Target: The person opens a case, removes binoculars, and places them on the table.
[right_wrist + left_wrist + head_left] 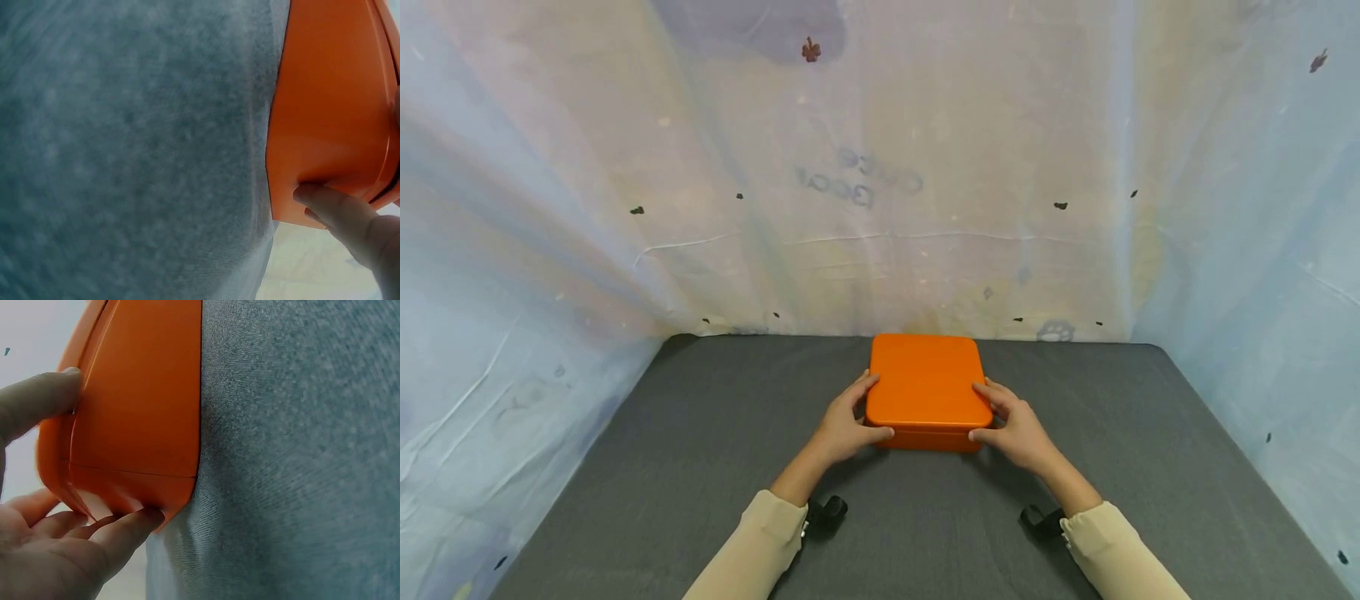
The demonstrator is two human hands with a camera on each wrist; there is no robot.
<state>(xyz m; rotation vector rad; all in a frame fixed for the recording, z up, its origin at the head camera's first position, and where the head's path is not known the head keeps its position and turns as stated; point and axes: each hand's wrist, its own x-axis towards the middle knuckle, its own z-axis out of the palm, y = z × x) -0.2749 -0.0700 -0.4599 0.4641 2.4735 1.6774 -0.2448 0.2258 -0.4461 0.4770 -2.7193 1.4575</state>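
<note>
An orange lidded box with rounded corners sits on the grey cloth surface, its lid on. At its left front corner my left hand grips it, thumb at the front near the lid's edge and fingers along the left side. My right hand holds the opposite corner the same way. In the left wrist view the thumb of the left hand touches the seam below the lid, and its fingers press the side of the box. The right wrist view shows fingers of the right hand against the box wall.
Grey cloth covers the table. A pale, patterned plastic sheet hangs behind the table and down both sides. Dark curved pieces sit at both wrists, by the cream sleeves.
</note>
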